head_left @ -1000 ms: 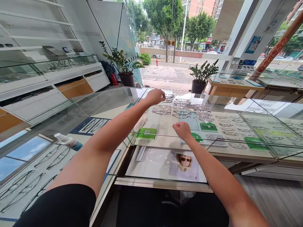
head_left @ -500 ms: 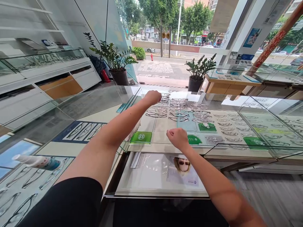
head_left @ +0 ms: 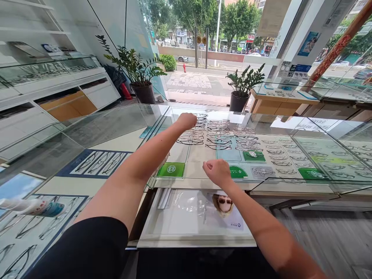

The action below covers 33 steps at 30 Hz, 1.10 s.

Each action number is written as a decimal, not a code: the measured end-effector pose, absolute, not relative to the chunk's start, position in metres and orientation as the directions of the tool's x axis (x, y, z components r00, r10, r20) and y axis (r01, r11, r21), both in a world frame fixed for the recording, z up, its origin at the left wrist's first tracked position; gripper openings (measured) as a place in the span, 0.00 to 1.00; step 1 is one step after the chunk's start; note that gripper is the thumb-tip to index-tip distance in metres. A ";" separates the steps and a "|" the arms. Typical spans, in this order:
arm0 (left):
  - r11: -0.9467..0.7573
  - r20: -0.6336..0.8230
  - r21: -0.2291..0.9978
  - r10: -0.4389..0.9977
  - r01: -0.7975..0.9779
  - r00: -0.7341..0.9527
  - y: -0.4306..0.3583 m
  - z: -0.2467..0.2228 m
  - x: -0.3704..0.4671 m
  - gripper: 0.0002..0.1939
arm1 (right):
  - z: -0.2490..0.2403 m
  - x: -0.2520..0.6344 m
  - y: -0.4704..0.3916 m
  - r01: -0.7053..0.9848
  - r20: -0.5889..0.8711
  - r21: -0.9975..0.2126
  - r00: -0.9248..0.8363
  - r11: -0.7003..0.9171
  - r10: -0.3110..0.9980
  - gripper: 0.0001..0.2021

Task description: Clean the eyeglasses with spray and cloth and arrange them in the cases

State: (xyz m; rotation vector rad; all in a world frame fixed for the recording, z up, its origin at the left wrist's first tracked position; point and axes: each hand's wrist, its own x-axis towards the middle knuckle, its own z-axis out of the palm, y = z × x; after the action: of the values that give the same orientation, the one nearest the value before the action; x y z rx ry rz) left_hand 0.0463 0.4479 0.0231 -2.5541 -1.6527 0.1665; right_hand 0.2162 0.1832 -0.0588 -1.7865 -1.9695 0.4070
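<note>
My left hand (head_left: 186,121) is stretched far forward over the glass display counter (head_left: 197,179), its fingers curled into a fist close to rows of eyeglasses (head_left: 190,140). Nearer to me, my right hand (head_left: 217,171) is also closed, thumb side facing left, above the front part of the counter. Whatever either fist holds, if anything, is hidden. Between the arms lies a green card (head_left: 171,169) with a white emblem. Below my right hand, a pulled-out drawer (head_left: 174,240) contains clear plastic wrapping and a leaflet (head_left: 223,213) picturing a person in sunglasses.
A spray bottle (head_left: 35,207) lies at the left above more eyeglasses (head_left: 21,263). Glass edges run along the counter. Potted plants (head_left: 144,93) stand beyond it, by the glass front. Another showcase (head_left: 52,73) is on the left, a wooden cabinet (head_left: 279,104) at the right.
The view has shifted slightly, so the bottle and left counter sit further left. Both hands remain closed in nearly the same places; my left fist is a touch lower in view.
</note>
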 end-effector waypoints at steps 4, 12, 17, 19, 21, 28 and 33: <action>-0.412 -0.043 -0.144 0.911 0.900 0.411 0.452 0.019 0.045 0.15 | -0.058 0.215 0.183 0.858 0.121 -0.502 -0.060 0.114 0.991 0.25; -0.423 -0.082 -0.151 0.906 0.893 0.415 0.465 0.026 0.044 0.13 | -0.057 0.215 0.182 0.840 0.120 -0.531 -0.056 0.112 0.991 0.25; -0.409 -0.057 -0.126 0.913 0.904 0.405 0.479 0.036 0.046 0.16 | -0.058 0.214 0.183 0.830 0.127 -0.546 -0.055 0.116 0.990 0.25; -0.397 -0.043 -0.122 0.918 0.910 0.395 0.484 0.036 0.049 0.17 | -0.057 0.213 0.183 0.828 0.125 -0.549 -0.055 0.115 0.991 0.25; -0.387 -0.044 -0.121 0.922 0.914 0.385 0.489 0.033 0.053 0.18 | -0.056 0.213 0.182 0.828 0.122 -0.549 -0.056 0.114 0.991 0.25; -0.368 -0.083 -0.116 0.929 0.922 0.360 0.493 0.028 0.059 0.19 | -0.054 0.212 0.182 0.827 0.110 -0.551 -0.060 0.111 0.992 0.27; -0.373 -0.060 -0.111 0.928 0.921 0.368 0.485 0.043 0.058 0.18 | -0.056 0.212 0.183 0.833 0.111 -0.543 -0.054 0.106 0.992 0.26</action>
State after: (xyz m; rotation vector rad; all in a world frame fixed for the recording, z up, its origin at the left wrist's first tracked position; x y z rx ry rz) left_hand 0.0583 0.4847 0.0430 -2.5497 -1.7250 0.1729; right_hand 0.2121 0.1830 -0.0557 -1.7750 -1.9377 0.4668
